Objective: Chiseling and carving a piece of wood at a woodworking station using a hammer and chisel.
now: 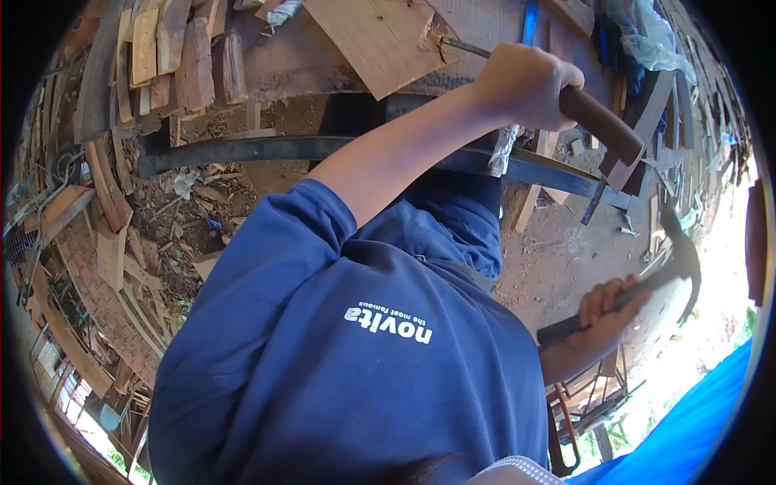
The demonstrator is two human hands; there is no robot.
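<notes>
- The left hand (525, 81) is closed around the brown handle of a chisel (594, 121); the thin metal blade comes out on the left of the fist and its tip touches the edge of a light board (380, 36).
- The right hand (602, 311) grips the dark handle of a hammer (675, 259) — the head is raised, on the right, well apart from the chisel.
- The board lies far, on a brown bench (299, 61).
- A dark metal beam (242, 149) runs under the bench edge.
- On the far left, a stack of wood pieces (170, 56); below it, scraps on the dirt ground (558, 267).
- Near, a blue shirt (347, 356) fills the middle.
</notes>
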